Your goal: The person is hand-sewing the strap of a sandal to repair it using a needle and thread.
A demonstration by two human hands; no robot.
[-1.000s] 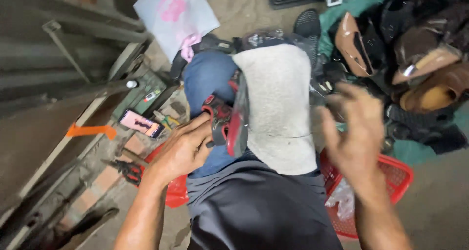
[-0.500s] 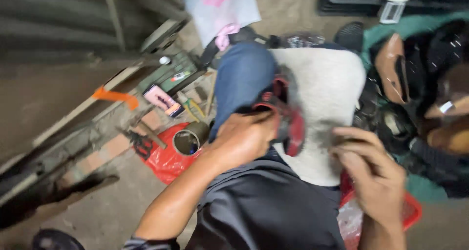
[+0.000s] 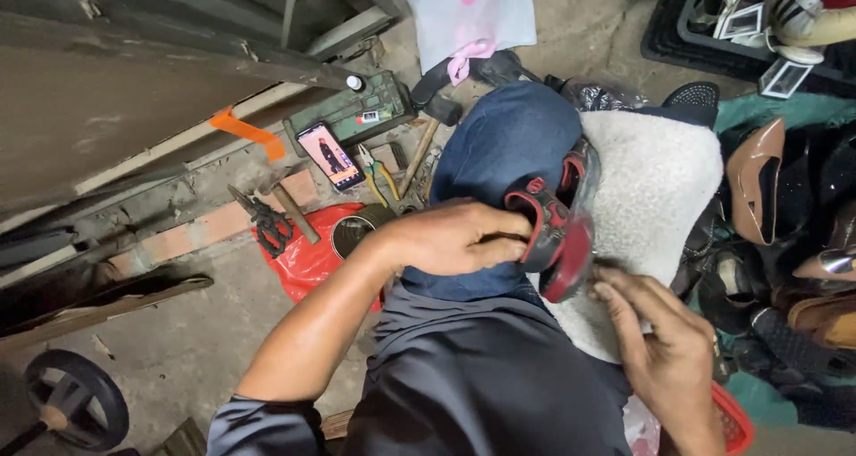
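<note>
My left hand [image 3: 450,239] grips a red and black shoe [image 3: 555,224] that rests on its side over my blue-trousered knee [image 3: 508,144]. A whitish cloth [image 3: 655,197] lies across my lap under the shoe. Just below the shoe's sole edge, my right hand [image 3: 664,349] has its fingers pinched together; whether they hold anything small I cannot tell.
On the floor to the left lie a lit phone [image 3: 330,156], a green tool case [image 3: 352,113], a hammer [image 3: 290,208], pliers [image 3: 379,175], a round tin [image 3: 352,233] and a red plastic bag [image 3: 303,260]. Many shoes [image 3: 758,188] are piled at the right. A red basket [image 3: 731,420] sits by my right hip.
My view has swung left and steadied. The left hand kept hold of the shoe, and the right hand came down from open in the air to the shoe's sole edge.
</note>
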